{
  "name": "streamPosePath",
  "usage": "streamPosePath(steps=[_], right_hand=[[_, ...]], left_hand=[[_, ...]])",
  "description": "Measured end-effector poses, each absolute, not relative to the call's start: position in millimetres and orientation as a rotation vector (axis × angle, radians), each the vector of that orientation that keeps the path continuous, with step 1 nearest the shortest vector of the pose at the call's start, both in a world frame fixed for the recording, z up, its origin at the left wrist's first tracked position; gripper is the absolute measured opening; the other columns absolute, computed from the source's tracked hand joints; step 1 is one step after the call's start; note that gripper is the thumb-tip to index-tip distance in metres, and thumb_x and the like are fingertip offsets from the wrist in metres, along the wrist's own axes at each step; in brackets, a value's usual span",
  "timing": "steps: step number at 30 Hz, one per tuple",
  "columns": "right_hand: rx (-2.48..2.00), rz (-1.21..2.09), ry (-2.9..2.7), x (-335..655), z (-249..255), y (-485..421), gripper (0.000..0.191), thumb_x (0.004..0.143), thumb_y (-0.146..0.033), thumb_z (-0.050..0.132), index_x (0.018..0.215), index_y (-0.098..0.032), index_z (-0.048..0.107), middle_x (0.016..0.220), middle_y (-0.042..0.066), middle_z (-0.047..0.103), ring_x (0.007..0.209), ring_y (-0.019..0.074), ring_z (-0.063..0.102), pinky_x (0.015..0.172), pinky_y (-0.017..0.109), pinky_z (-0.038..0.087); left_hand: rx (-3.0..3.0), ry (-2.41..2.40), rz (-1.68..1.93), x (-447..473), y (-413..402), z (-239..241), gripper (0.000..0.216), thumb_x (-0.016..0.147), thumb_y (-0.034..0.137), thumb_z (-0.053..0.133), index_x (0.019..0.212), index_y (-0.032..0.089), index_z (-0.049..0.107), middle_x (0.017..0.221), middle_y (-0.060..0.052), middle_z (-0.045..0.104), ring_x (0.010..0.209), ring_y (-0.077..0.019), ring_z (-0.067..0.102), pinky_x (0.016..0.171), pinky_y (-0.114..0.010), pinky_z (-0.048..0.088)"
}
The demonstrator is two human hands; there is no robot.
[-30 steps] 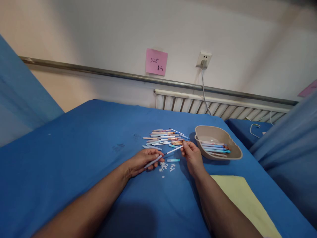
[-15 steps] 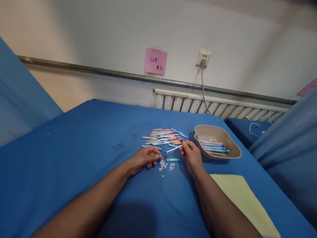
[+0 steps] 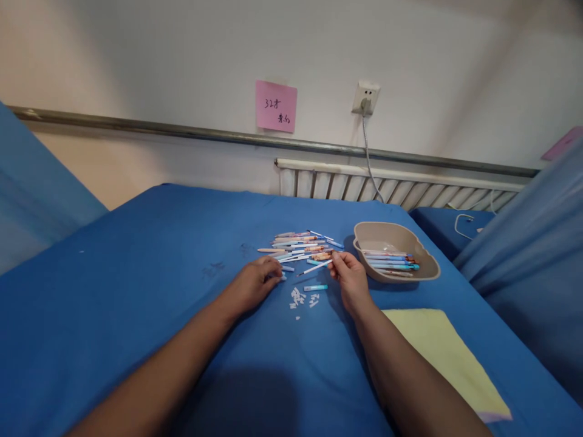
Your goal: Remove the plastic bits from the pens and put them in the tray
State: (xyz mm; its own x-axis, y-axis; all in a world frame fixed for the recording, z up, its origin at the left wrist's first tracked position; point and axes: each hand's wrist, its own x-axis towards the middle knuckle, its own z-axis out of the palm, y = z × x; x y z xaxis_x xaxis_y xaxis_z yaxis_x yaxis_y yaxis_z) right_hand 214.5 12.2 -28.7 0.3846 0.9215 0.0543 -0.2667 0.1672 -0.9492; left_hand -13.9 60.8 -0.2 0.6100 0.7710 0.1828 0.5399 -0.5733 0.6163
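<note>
A heap of pens and pen parts [image 3: 300,246] lies on the blue cloth of the table [image 3: 136,291]. My right hand [image 3: 348,279] pinches one end of a thin white refill [image 3: 314,267], which slants down to the left above the cloth. My left hand [image 3: 252,282] rests knuckles up at the near left edge of the heap, its fingers curled over a pale blue pen piece [image 3: 282,276]. Between the hands lie a short light-blue cap [image 3: 315,287] and several small white bits [image 3: 300,298].
A beige tray [image 3: 423,270] holding several pens [image 3: 392,262] stands right of my right hand. A yellow cloth [image 3: 444,358] lies at the near right. Behind the table are a radiator [image 3: 387,188], a rail, a wall socket with a cable [image 3: 365,100] and a pink note [image 3: 276,106].
My left hand drew the pale pen barrel away from the refill and moved up to the heap's edge, fingers turned down. My right hand kept the refill. The view shifted slightly.
</note>
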Motion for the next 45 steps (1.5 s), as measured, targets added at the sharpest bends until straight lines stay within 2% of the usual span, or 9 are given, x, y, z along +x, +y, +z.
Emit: streamPosePath(steps=[3,7,22,27,31,36,40,42,45], right_hand=[[-1.074,0.976,-0.767,215,-29,12,0.033,0.072,-0.049,0.067,0.071,-0.018,0.058,0.06,-0.003,0.055,0.05,0.0086,0.042,0.049,0.021,0.033],[-1.073,0.979,-0.775,214,-28,12,0.031,0.072,-0.047,0.067,0.07,-0.018,0.058,0.06,-0.003,0.056,0.05,0.0086,0.043,0.05,0.021,0.032],[-1.075,0.977,-0.779,215,-30,13,0.03,0.073,-0.047,0.067,0.069,-0.018,0.058,0.059,-0.004,0.056,0.049,0.0081,0.043,0.049,0.021,0.033],[-1.127,0.935,-0.818,215,-31,14,0.031,0.072,-0.048,0.066,0.066,-0.019,0.056,0.057,-0.004,0.056,0.047,0.0087,0.043,0.048,0.022,0.033],[-1.199,0.898,-0.865,215,-34,15,0.03,0.071,-0.047,0.066,0.066,-0.019,0.056,0.056,-0.004,0.057,0.048,0.0099,0.046,0.049,0.022,0.035],[-1.176,0.926,-0.832,214,-34,15,0.029,0.07,-0.046,0.066,0.066,-0.019,0.056,0.057,-0.004,0.058,0.048,0.0096,0.046,0.049,0.022,0.035],[-1.132,1.003,-0.751,214,-32,14,0.03,0.068,-0.046,0.069,0.067,-0.019,0.057,0.058,-0.003,0.058,0.048,0.0087,0.045,0.048,0.021,0.034],[-1.115,1.036,-0.717,214,-32,13,0.031,0.067,-0.046,0.07,0.067,-0.018,0.058,0.059,-0.003,0.058,0.048,0.0082,0.044,0.047,0.021,0.034],[-1.095,1.062,-0.684,214,-31,13,0.032,0.065,-0.046,0.072,0.066,-0.018,0.059,0.059,-0.003,0.058,0.047,0.0075,0.044,0.046,0.02,0.033]], left_hand=[[2.432,0.955,0.537,-13,58,1,0.011,0.082,0.024,0.055,0.087,0.021,0.064,0.097,-0.005,0.064,0.091,-0.0199,0.059,0.084,-0.031,0.043],[2.38,1.11,0.553,-13,54,5,0.021,0.082,0.023,0.055,0.102,0.021,0.057,0.1,-0.005,0.067,0.092,-0.0208,0.061,0.083,-0.032,0.045],[2.442,1.129,0.583,-14,48,15,0.021,0.086,0.032,0.048,0.099,0.02,0.06,0.098,-0.007,0.066,0.088,-0.0221,0.06,0.082,-0.035,0.045],[2.379,1.178,0.609,-13,50,11,0.024,0.086,0.036,0.049,0.095,0.02,0.063,0.092,-0.005,0.067,0.08,-0.02,0.06,0.075,-0.031,0.044],[2.374,1.203,0.402,-16,57,6,0.024,0.082,0.04,0.053,0.089,0.021,0.067,0.086,-0.003,0.069,0.077,-0.0196,0.061,0.069,-0.028,0.043],[2.501,1.166,0.113,-25,55,10,0.016,0.08,0.034,0.057,0.087,0.024,0.067,0.088,-0.004,0.07,0.081,-0.0222,0.062,0.071,-0.029,0.041],[2.445,1.146,0.246,-19,49,8,0.024,0.086,0.034,0.045,0.099,0.022,0.061,0.099,-0.007,0.067,0.088,-0.0226,0.061,0.077,-0.031,0.043],[2.381,1.172,0.308,-11,47,3,0.025,0.089,0.033,0.039,0.101,0.02,0.057,0.095,-0.007,0.065,0.084,-0.0215,0.06,0.075,-0.031,0.044],[2.411,1.175,0.369,1,49,-6,0.021,0.083,0.03,0.046,0.1,0.02,0.055,0.092,-0.005,0.063,0.081,-0.0206,0.058,0.074,-0.03,0.044]])
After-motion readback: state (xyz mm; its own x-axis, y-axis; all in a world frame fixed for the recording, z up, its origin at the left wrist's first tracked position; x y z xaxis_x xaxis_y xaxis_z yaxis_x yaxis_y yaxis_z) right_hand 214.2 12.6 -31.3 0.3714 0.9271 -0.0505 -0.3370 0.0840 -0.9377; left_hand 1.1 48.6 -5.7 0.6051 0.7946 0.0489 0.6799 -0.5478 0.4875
